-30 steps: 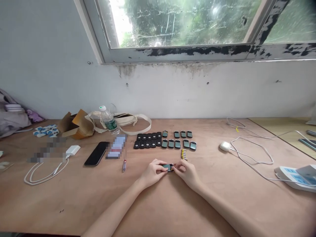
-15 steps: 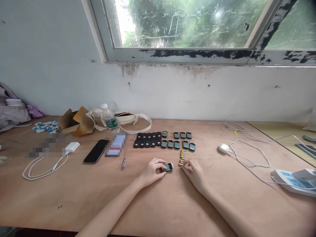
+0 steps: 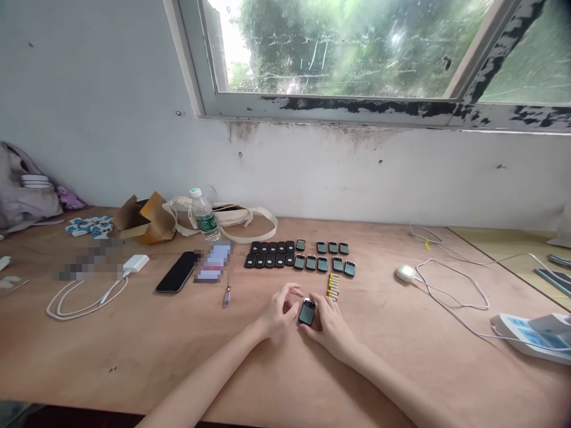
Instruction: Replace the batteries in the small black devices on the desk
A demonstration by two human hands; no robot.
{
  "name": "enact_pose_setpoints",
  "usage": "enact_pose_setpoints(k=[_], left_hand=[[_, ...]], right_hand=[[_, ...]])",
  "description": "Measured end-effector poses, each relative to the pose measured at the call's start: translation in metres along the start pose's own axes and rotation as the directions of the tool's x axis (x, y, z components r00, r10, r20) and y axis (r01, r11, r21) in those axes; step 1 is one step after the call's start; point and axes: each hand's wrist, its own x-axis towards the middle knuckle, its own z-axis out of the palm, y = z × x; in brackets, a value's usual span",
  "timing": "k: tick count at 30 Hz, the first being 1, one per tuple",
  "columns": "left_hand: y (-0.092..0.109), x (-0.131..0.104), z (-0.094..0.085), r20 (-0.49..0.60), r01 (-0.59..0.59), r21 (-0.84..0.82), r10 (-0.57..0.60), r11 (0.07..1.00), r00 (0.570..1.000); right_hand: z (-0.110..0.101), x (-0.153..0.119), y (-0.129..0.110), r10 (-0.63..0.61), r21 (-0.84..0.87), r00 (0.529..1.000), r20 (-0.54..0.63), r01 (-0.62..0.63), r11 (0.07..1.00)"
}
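Observation:
Between my hands, a small black device (image 3: 307,312) with a grey screen stands with its rounded, silvery end pointing away from me. My right hand (image 3: 329,321) grips it by its edges, thumb at the near end and fingers at the far end. Just left of it hovers my left hand (image 3: 282,312), its fingers curved and apart with nothing visible in them. A short column of yellow-and-silver batteries (image 3: 332,288) lies beyond my right hand. Farther back, similar screened devices (image 3: 322,264) are lined up beside two rows of black oval-marked pieces (image 3: 270,260).
Left of my hands lie a small screwdriver (image 3: 227,295), a black phone (image 3: 178,273) and a white charger (image 3: 135,264) with its cable. A water bottle (image 3: 206,221), an open cardboard box (image 3: 147,223) and a strapped bag stand behind. A power strip (image 3: 526,336) is at right.
My right hand has come left from the batteries and taken hold of the device. My left hand has let go of it. The device has turned from sideways to lengthwise. The view has shifted slightly.

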Motion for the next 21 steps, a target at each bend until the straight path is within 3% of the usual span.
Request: enact_pose_setpoints(k=[5, 9, 14, 21], left_hand=[[-0.003, 0.001, -0.001, -0.136, 0.044, 0.01, -0.043, 0.999, 0.99], [-0.005, 0.002, -0.005, -0.225, 0.066, 0.06, -0.051, 0.996, 0.973], [-0.005, 0.002, -0.006, -0.229, 0.059, 0.113, -0.032, 0.992, 0.973], [-0.011, 0.0, -0.005, -0.21, 0.015, 0.217, 0.032, 0.976, 0.977]], right_hand=[[-0.01, 0.035, 0.025, -0.032, 0.076, 0.998, 0.051, 0.028, 0.997], [-0.027, 0.103, 0.057, -0.011, 0.086, 1.0, -0.001, 0.011, 0.996], [-0.032, 0.173, 0.095, 0.07, -0.013, 0.997, -0.016, -0.07, 0.997], [-0.025, 0.196, 0.11, 0.156, -0.114, 0.985, 0.074, -0.147, 0.983]])
